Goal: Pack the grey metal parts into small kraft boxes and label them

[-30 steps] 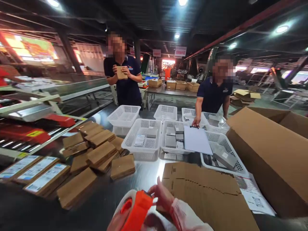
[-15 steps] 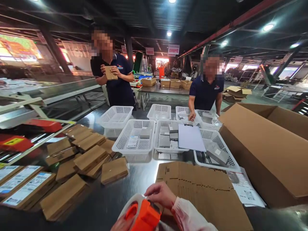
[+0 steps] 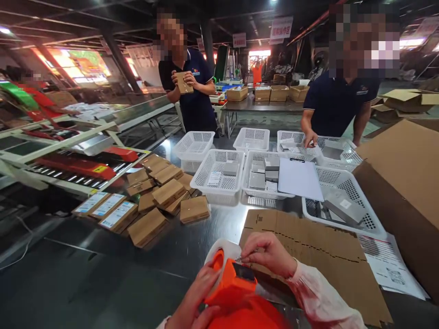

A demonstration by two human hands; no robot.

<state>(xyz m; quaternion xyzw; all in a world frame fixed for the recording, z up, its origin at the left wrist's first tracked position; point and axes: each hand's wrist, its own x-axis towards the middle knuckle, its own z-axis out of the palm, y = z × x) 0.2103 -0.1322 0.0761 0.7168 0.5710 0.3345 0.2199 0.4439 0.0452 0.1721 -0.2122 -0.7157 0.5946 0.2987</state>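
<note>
Dispenser (image 3: 230,289) boxy, orange; tape roll (image 3: 224,246) round, pale.

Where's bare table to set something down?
Widest: the table at near left, bordered by brown boxes and tape dispenser. Smaller: between those boxes and the flat cardboard. Crowded: far side, with baskets, and right, with papers and carton.
</note>
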